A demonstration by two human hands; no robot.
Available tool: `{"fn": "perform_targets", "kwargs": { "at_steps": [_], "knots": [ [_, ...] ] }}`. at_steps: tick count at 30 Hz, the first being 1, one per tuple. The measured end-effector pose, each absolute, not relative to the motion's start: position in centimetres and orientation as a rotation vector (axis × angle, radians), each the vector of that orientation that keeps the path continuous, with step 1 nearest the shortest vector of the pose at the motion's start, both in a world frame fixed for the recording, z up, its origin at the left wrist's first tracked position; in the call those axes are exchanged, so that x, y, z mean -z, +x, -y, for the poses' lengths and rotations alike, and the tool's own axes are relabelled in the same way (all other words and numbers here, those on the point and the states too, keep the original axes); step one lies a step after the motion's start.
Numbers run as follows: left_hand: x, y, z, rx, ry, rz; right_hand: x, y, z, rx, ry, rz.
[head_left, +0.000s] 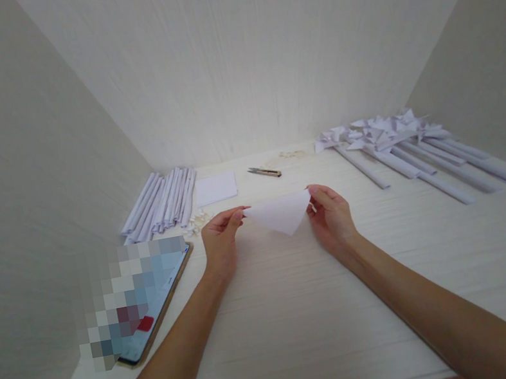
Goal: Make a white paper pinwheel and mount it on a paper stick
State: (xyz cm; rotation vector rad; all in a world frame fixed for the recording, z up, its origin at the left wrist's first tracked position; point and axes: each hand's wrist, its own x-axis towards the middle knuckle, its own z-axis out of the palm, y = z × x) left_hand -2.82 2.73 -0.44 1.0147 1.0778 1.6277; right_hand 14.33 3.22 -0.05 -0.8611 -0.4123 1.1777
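A white sheet of paper folded into a triangle (281, 212) is held up over the table, its point facing down toward me. My left hand (223, 237) pinches its left corner between thumb and fingers. At the opposite corner, my right hand (330, 215) pinches the paper in the same way. Beyond the hands lies a pair of thread snips (264, 172). A stack of square white paper (216, 188) rests behind my left hand, with small pale bits (197, 223) scattered in front of it.
Rolled paper tubes (169, 198) are piled at the back left. On the back right lie several paper pinwheels (380, 131) with paper-tube sticks (431, 174). A phone (156, 308), partly blurred out, lies by my left forearm. Pale walls enclose the white table (308, 336) on three sides.
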Motion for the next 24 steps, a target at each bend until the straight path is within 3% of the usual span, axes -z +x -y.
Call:
{"fn": "perform_targets", "kwargs": {
  "at_steps": [24],
  "knots": [
    [0.46,-2.89,-2.65,-1.687,1.095,-1.157,-0.02,13.55,-2.75,-1.357,-0.857,0.649]
  ]
}}
